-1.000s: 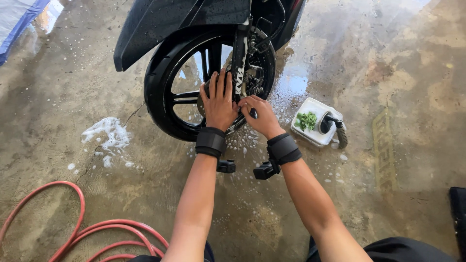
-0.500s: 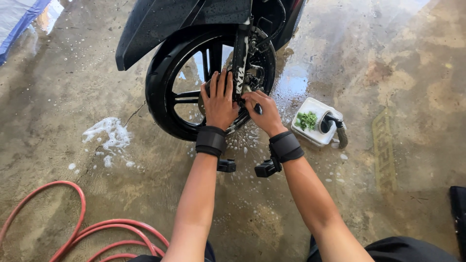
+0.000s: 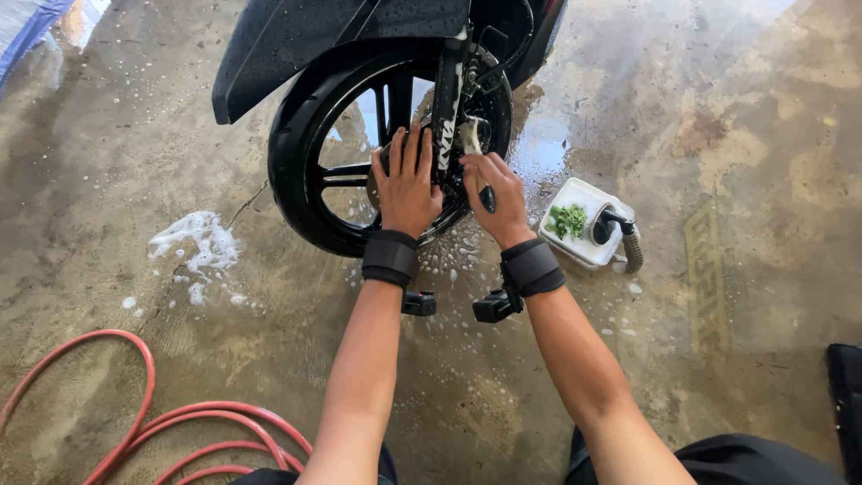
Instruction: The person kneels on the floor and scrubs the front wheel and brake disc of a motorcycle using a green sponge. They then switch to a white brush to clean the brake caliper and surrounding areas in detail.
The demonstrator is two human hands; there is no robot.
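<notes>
Far to the left of the fingers, a red hose (image 3: pixel 135 422) loops over the wet concrete floor (image 3: pixel 736 135), near a patch of soap foam (image 3: pixel 193 247). Left hand (image 3: pixel 406 184) lies flat, fingers (image 3: pixel 401 148) spread open against the spokes of the black front wheel (image 3: pixel 310 162), apparently steadying it. Right hand (image 3: pixel 496 196) curls closed around a dark-handled tool (image 3: pixel 486 198), seemingly a brush, its long axis pointing up toward the fork (image 3: pixel 446 108). Further right sits a white tub (image 3: pixel 584 233) holding something green.
</notes>
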